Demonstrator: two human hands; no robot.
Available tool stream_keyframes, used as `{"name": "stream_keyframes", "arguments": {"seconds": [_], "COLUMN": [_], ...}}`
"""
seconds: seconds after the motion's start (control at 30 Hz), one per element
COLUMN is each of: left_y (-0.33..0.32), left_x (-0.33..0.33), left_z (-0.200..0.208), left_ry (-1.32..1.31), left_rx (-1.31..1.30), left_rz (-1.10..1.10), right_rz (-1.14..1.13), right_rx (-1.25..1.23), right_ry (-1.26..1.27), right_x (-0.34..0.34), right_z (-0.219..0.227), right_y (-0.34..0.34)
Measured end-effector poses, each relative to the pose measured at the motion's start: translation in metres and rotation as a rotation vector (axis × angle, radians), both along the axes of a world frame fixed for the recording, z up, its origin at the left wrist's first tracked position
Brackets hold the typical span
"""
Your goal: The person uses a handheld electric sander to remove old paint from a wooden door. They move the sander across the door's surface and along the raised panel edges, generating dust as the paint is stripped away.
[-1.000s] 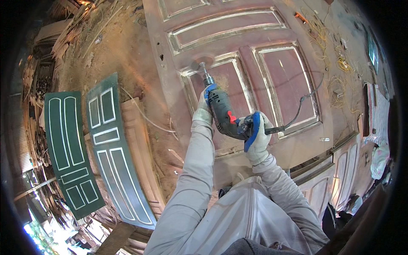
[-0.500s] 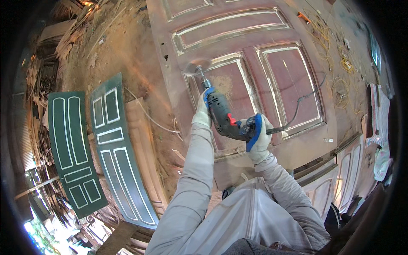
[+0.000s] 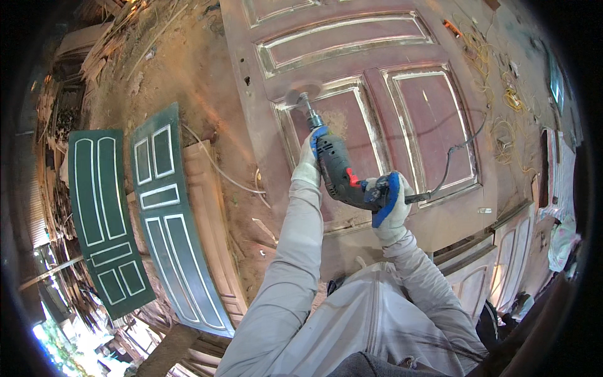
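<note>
A dark power drill (image 3: 339, 168) with a red switch is held in both my gloved hands over a reddish-brown panelled door (image 3: 427, 235). My left hand (image 3: 309, 157) wraps round its front, just behind the chuck. My right hand (image 3: 394, 204) closes on its rear handle, where a black cord (image 3: 448, 157) leads off to the right. A spinning disc attachment (image 3: 304, 94), blurred by motion, is at the upper left corner of a door panel. Pale, stripped moulding (image 3: 358, 93) frames the panels, and sawdust (image 3: 337, 122) lies on the one beside the drill.
Two green doors with white trim, one at the far left (image 3: 107, 213) and one nearer (image 3: 173, 226), stand left of me beside a bare brown door (image 3: 210, 220). Yellow cords (image 3: 512, 97) and an orange tool (image 3: 451, 27) lie on the ground at right. Scrap wood (image 3: 94, 56) is piled at upper left.
Both hands and the drill have shifted slightly to the right. The disc has moved a little rightward along the panel's top moulding, still spinning.
</note>
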State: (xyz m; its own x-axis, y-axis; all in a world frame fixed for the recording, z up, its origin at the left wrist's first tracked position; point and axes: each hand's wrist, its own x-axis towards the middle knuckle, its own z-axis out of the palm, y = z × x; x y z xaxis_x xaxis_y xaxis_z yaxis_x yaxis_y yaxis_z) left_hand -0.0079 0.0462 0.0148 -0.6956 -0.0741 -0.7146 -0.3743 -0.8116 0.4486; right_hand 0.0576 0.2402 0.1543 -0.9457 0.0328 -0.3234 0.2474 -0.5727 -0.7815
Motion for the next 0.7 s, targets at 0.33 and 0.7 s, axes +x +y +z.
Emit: {"name": "stream_keyframes", "arguments": {"seconds": [0.33,0.7], "left_y": [-0.025,0.002], "left_x": [0.015,-0.008], "left_z": [0.001,-0.01], "left_ry": [-0.02,0.049], "left_rx": [-0.006,-0.037], "left_rz": [0.103,0.319], "right_rz": [0.076,0.221], "right_rx": [-0.011,-0.239], "right_ry": [-0.098,-0.005], "right_x": [-0.002,-0.087], "right_z": [-0.004,-0.025], "right_y": [-0.009,0.023]}}
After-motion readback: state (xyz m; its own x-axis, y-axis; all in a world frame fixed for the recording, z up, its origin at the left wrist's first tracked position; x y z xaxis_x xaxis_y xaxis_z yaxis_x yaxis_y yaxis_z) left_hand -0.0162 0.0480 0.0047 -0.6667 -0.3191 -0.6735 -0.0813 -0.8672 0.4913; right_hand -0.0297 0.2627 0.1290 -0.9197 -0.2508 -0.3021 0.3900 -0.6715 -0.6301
